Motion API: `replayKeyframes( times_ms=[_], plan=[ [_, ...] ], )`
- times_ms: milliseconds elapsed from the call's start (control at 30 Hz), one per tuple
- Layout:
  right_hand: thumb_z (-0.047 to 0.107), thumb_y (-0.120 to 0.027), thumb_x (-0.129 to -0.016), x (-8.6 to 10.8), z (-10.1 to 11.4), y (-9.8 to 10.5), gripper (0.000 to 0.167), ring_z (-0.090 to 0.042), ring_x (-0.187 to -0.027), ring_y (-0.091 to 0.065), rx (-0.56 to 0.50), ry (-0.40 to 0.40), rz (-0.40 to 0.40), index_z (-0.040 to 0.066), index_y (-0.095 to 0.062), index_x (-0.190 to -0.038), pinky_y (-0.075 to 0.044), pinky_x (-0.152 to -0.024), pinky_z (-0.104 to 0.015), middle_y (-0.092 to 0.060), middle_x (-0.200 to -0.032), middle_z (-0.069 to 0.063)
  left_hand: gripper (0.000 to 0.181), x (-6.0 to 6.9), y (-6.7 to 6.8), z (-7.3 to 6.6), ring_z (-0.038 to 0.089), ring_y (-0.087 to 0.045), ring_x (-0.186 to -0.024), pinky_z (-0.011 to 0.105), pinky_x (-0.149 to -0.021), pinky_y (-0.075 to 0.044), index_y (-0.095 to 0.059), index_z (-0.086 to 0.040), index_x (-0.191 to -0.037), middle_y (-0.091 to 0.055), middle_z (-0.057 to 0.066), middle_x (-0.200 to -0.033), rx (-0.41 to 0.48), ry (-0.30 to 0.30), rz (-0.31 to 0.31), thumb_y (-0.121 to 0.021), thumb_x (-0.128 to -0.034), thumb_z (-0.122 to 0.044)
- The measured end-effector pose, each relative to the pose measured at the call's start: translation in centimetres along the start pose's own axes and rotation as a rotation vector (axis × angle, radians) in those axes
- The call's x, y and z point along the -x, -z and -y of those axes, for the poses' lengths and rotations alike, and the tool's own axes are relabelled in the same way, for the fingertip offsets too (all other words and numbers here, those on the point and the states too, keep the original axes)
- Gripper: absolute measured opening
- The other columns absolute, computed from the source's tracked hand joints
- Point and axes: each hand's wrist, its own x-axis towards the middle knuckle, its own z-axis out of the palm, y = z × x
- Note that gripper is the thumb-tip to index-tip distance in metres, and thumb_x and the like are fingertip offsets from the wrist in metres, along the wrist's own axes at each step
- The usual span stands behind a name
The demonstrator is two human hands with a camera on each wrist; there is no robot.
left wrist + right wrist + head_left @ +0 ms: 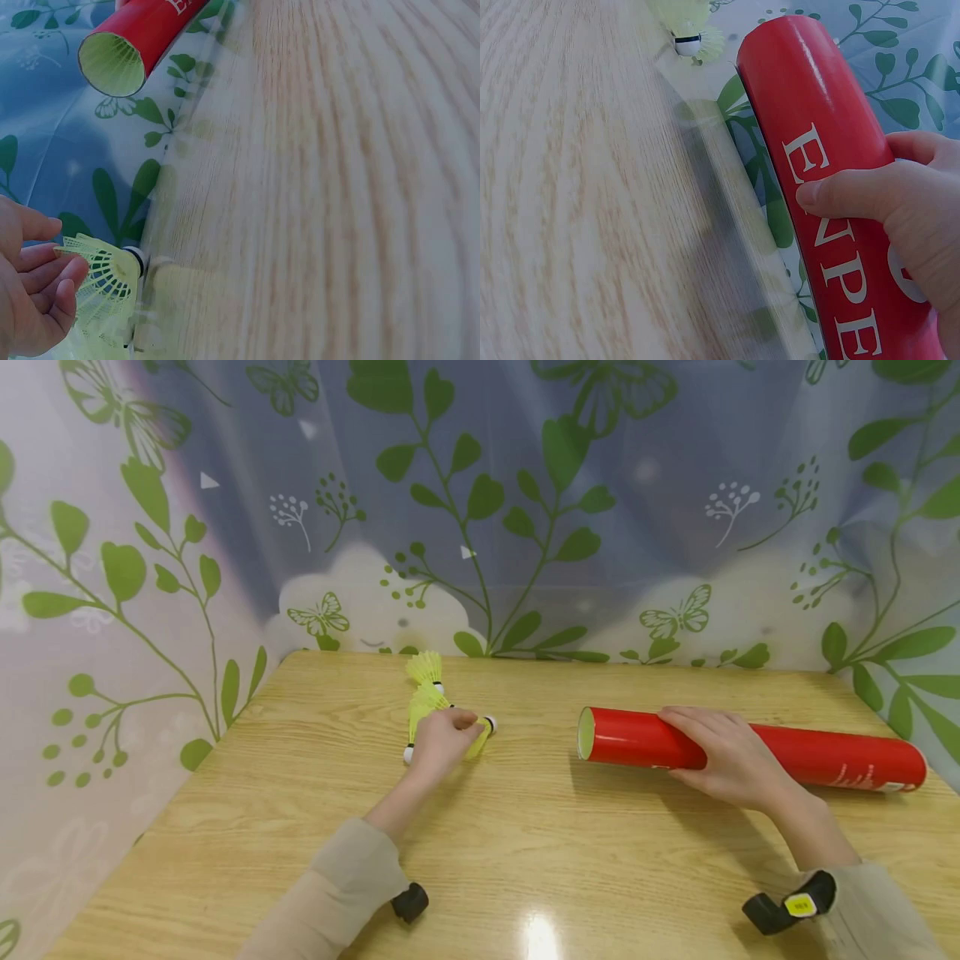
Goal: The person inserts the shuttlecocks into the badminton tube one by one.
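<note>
Yellow shuttlecocks with white corks and black bands lie left of centre on the table. My left hand [442,742] is at the nearest shuttlecock [109,274], whose cork points right. In the left wrist view, its loosely bent fingers touch the skirt's edge, and the thumb stands a little apart from it. Just beside this hand lies another shuttlecock [417,718]; a further one [425,668] lies behind. My right hand [723,752] grips a long red tube [825,756] from above, its thumb on the near side. The tube's open end faces left, showing a pale green inside.
The wooden table [525,843] has a patterned curtain [510,527] along its back edge and another stretch of it at the left. Bare tabletop lies between the shuttlecocks and the tube's mouth. Black wrist devices [791,903] sit at both sleeves.
</note>
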Motion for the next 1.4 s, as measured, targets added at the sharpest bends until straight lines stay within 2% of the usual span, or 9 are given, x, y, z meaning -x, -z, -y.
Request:
replayKeyframes(
  times_ms=[167,400,600,900,1167,1267,1400],
  plan=[
    [0.015,-0.087,-0.054,-0.1,0.1,0.1,0.078,-0.035,-0.103,-0.053,0.001,-0.002,0.002,0.002,-0.053,-0.123,-0.038,-0.083,-0.055,-0.059,-0.116,-0.019,0.021,0.0,0.3,-0.2,0.022,-0.065,-0.084,0.034,-0.072,-0.051,-0.071,-0.003,-0.098,-0.07,0.008,-0.088,0.003,-0.003,-0.018,-0.068,-0.083,-0.017],
    [0.015,-0.086,-0.054,-0.1,0.1,0.1,0.078,-0.035,-0.104,-0.053,-0.005,-0.004,-0.003,0.002,-0.053,-0.124,-0.038,-0.083,-0.055,-0.058,-0.116,-0.019,0.019,0.1,0.5,-0.5,0.02,-0.063,-0.076,0.031,-0.066,-0.05,-0.07,-0.002,-0.094,-0.068,0.008,-0.084,0.032,-0.031,-0.017,-0.07,-0.0816,-0.017],
    [0.016,-0.087,-0.055,0.0,0.0,0.2,0.079,-0.034,-0.104,-0.053,-0.002,0.003,-0.01,0.002,-0.053,-0.124,-0.039,-0.083,-0.054,-0.058,-0.117,-0.018,0.018,0.3,0.3,-1.2,0.021,-0.062,-0.078,0.031,-0.067,-0.051,-0.068,-0.001,-0.095,-0.067,0.008,-0.085,0.056,-0.044,-0.002,-0.07,-0.0815,-0.012],
    [0.014,-0.086,-0.052,-0.1,-0.3,0.6,0.082,-0.034,-0.106,-0.052,-0.002,0.011,-0.025,0.002,-0.052,-0.126,-0.039,-0.083,-0.053,-0.057,-0.119,-0.017,0.011,0.2,0.2,-2.3,0.021,-0.061,-0.081,0.031,-0.069,-0.05,-0.068,-0.003,-0.093,-0.067,0.008,-0.088,0.092,-0.088,-0.018,-0.066,-0.0824,-0.004],
    [0.015,-0.086,-0.053,-0.1,-0.2,0.6,0.081,-0.034,-0.107,-0.051,-0.003,-0.002,-0.023,0.004,-0.052,-0.126,-0.038,-0.084,-0.054,-0.057,-0.119,-0.017,0.014,0.1,-0.2,-3.1,0.021,-0.061,-0.086,0.031,-0.072,-0.05,-0.069,-0.004,-0.096,-0.067,0.008,-0.091,0.219,-0.07,-0.021,-0.066,-0.0834,-0.006],
    [0.015,-0.086,-0.054,-0.2,-0.1,0.7,0.081,-0.034,-0.107,-0.051,-0.002,-0.002,-0.025,0.003,-0.052,-0.126,-0.038,-0.084,-0.054,-0.057,-0.119,-0.018,0.013,0.2,-0.3,-3.7,0.021,-0.06,-0.086,0.031,-0.072,-0.05,-0.07,-0.003,-0.096,-0.067,0.009,-0.091,0.256,-0.08,-0.025,-0.067,-0.083,-0.005],
    [0.016,-0.086,-0.055,-0.2,-0.1,0.8,0.08,-0.035,-0.107,-0.051,-0.004,-0.005,-0.023,0.003,-0.052,-0.126,-0.038,-0.085,-0.054,-0.057,-0.119,-0.018,0.012,0.3,-0.6,-4.5,0.022,-0.061,-0.084,0.031,-0.071,-0.05,-0.07,-0.002,-0.094,-0.067,0.011,-0.091,0.29,-0.123,-0.029,-0.067,-0.0819,-0.003]
  ],
)
